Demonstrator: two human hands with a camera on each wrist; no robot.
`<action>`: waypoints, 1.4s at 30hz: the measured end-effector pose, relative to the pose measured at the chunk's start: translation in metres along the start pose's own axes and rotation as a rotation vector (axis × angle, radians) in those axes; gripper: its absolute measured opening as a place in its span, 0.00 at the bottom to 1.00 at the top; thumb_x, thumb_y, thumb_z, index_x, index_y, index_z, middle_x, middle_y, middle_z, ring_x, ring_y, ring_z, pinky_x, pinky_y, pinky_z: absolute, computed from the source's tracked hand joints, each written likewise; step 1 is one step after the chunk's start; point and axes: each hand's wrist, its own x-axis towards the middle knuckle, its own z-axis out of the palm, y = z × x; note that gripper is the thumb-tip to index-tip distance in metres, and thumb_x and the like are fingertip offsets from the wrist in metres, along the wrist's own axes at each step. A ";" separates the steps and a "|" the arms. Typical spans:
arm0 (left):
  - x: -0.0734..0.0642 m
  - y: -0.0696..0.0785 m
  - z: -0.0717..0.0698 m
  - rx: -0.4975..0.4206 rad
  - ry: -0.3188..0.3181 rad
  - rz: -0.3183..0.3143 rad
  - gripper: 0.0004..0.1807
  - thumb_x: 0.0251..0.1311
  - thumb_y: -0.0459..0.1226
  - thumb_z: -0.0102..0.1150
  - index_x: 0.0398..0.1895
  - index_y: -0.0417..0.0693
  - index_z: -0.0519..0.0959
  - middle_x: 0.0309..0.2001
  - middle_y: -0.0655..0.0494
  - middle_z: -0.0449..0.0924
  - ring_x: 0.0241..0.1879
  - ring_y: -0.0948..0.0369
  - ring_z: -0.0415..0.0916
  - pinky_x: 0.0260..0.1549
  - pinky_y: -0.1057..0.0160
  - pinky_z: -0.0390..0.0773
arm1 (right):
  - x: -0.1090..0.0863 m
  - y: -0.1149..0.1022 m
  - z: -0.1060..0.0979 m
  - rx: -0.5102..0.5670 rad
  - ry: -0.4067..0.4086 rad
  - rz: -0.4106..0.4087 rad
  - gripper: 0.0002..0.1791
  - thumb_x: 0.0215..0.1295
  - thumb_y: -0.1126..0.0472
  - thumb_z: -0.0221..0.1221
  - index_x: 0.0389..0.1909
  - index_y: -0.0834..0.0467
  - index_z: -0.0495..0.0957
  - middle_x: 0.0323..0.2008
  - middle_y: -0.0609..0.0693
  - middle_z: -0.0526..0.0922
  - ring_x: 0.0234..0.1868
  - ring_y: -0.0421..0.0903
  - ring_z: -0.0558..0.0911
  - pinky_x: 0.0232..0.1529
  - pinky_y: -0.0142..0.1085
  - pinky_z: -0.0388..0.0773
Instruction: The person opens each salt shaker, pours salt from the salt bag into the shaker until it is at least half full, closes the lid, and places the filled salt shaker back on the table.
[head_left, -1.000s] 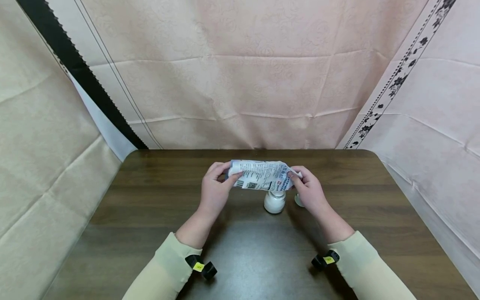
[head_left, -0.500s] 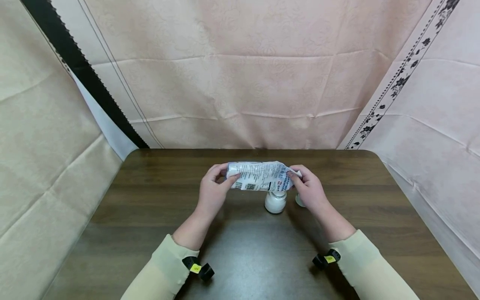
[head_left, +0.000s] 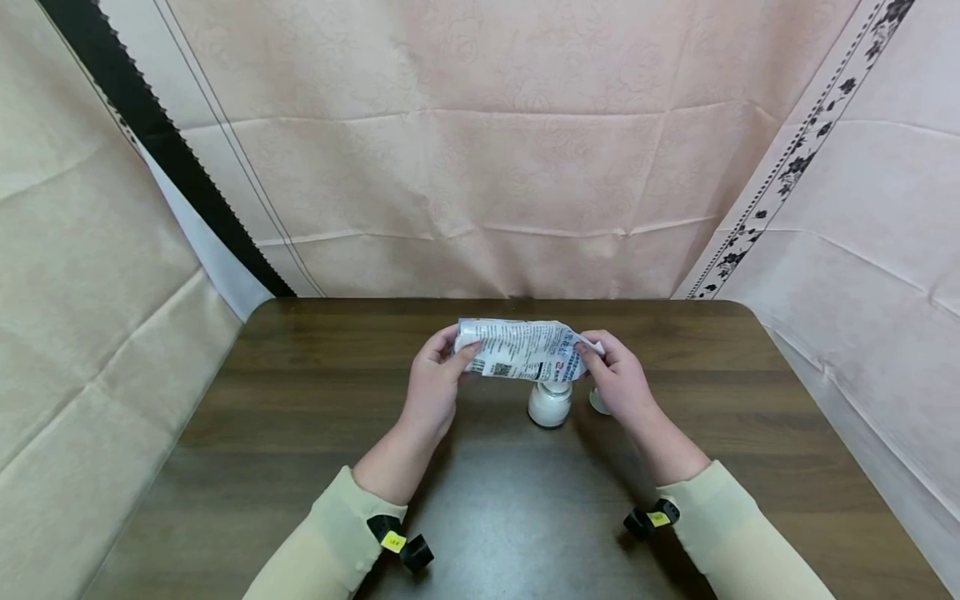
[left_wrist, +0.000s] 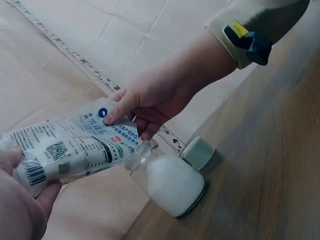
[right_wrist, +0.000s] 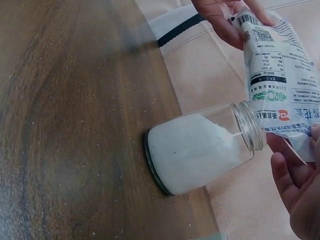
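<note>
A white printed salt bag [head_left: 513, 348] is held sideways over a glass jar [head_left: 550, 407]. My left hand [head_left: 430, 383] grips the bag's left end, thumb on the printed face. At the other end, my right hand [head_left: 621, 379] pinches the bag by its opening corner. In the right wrist view the bag's corner is right at the mouth of the jar [right_wrist: 195, 150]. White salt [right_wrist: 192, 152] fills much of the jar and slopes up on one side, with a thin white streak below the neck. A pale lid [left_wrist: 199, 153] lies beside the jar, partly behind my right hand in the head view.
The brown wooden table [head_left: 510, 500] carries small white specks around the jar, seen in the right wrist view. Pale cloth [head_left: 487, 167] hangs behind the table and along both sides. Each sleeve cuff bears a black wrist camera [head_left: 401, 542].
The left hand dips slightly, then lifts again and turns a little inward, raising the bag's left end. The right hand, jar and lid stay almost where they were.
</note>
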 end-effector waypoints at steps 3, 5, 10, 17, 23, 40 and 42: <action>0.000 -0.001 0.001 -0.033 0.010 -0.010 0.16 0.63 0.32 0.64 0.54 0.43 0.79 0.45 0.50 0.77 0.41 0.59 0.77 0.36 0.66 0.79 | 0.000 0.002 0.000 -0.005 -0.004 0.006 0.12 0.75 0.55 0.54 0.50 0.58 0.78 0.34 0.57 0.80 0.37 0.62 0.78 0.33 0.33 0.77; 0.000 -0.001 0.002 -0.068 0.009 -0.011 0.16 0.63 0.31 0.64 0.54 0.41 0.79 0.44 0.51 0.76 0.40 0.60 0.76 0.34 0.67 0.79 | 0.000 0.003 0.000 -0.004 -0.007 0.003 0.12 0.75 0.55 0.54 0.49 0.58 0.78 0.34 0.57 0.80 0.37 0.64 0.78 0.33 0.34 0.77; 0.000 -0.003 0.004 -0.166 -0.008 -0.017 0.16 0.63 0.28 0.62 0.54 0.38 0.78 0.44 0.50 0.76 0.39 0.61 0.78 0.34 0.68 0.80 | -0.001 0.002 0.000 0.006 -0.013 -0.003 0.12 0.76 0.55 0.54 0.50 0.58 0.78 0.34 0.57 0.80 0.37 0.65 0.77 0.33 0.34 0.77; 0.000 -0.002 0.002 -0.115 -0.013 -0.012 0.16 0.63 0.29 0.63 0.54 0.40 0.78 0.44 0.50 0.77 0.40 0.60 0.78 0.36 0.67 0.80 | -0.001 0.002 0.001 0.003 -0.003 -0.023 0.11 0.75 0.56 0.54 0.48 0.58 0.78 0.32 0.56 0.80 0.35 0.59 0.78 0.32 0.33 0.77; 0.001 -0.002 -0.005 0.059 0.006 0.038 0.16 0.62 0.32 0.66 0.53 0.43 0.80 0.47 0.48 0.78 0.45 0.57 0.77 0.40 0.67 0.80 | -0.002 -0.009 0.000 -0.006 -0.011 -0.023 0.10 0.75 0.60 0.54 0.49 0.62 0.78 0.33 0.59 0.80 0.30 0.45 0.78 0.32 0.33 0.77; 0.001 -0.006 -0.024 0.213 0.016 0.047 0.16 0.63 0.31 0.64 0.53 0.41 0.78 0.48 0.46 0.80 0.48 0.55 0.78 0.45 0.66 0.79 | 0.003 -0.018 0.000 -0.145 -0.076 -0.021 0.09 0.74 0.56 0.57 0.48 0.53 0.80 0.38 0.55 0.82 0.36 0.54 0.79 0.35 0.38 0.78; 0.001 -0.006 -0.027 0.225 0.016 0.051 0.16 0.63 0.31 0.64 0.54 0.41 0.77 0.49 0.46 0.80 0.49 0.56 0.78 0.46 0.66 0.79 | 0.004 -0.020 0.000 -0.168 -0.077 -0.043 0.08 0.74 0.56 0.56 0.48 0.53 0.80 0.37 0.54 0.81 0.35 0.53 0.78 0.32 0.37 0.77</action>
